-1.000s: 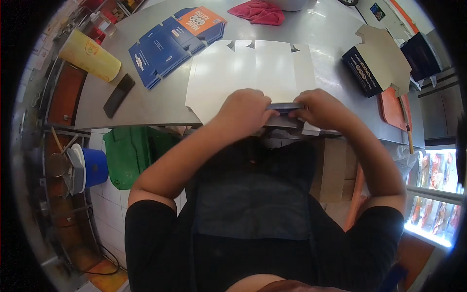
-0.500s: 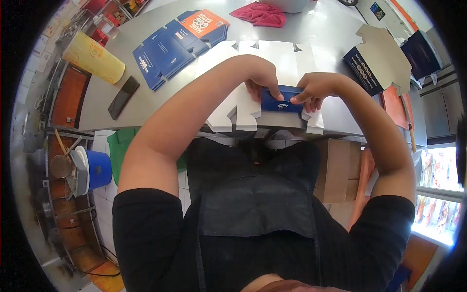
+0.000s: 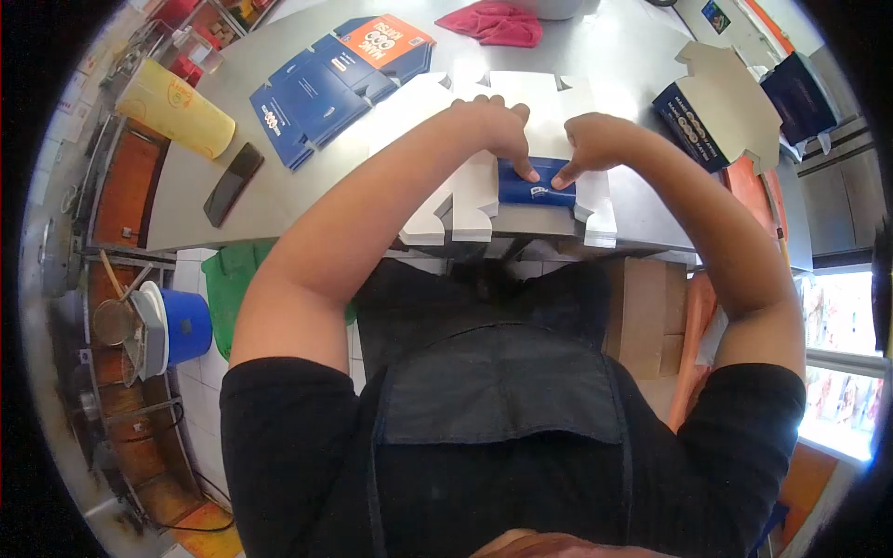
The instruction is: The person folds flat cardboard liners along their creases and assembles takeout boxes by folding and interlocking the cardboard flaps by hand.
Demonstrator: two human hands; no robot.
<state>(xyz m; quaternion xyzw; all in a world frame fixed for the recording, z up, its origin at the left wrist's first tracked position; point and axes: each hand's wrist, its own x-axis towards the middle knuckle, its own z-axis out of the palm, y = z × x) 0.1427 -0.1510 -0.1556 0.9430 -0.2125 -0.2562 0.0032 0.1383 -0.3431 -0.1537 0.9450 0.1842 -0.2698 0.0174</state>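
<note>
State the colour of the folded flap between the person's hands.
The folded flap is dark blue with a small white mark; head view.

Both arms reached forward, elbows bent outward, the left forearm and right forearm slanting inward toward each other. The left grip and right grip were close together but apart, palms turned down. The left thumb and right thumb stretched away from the bent fingers, tips angled toward each other.
</note>
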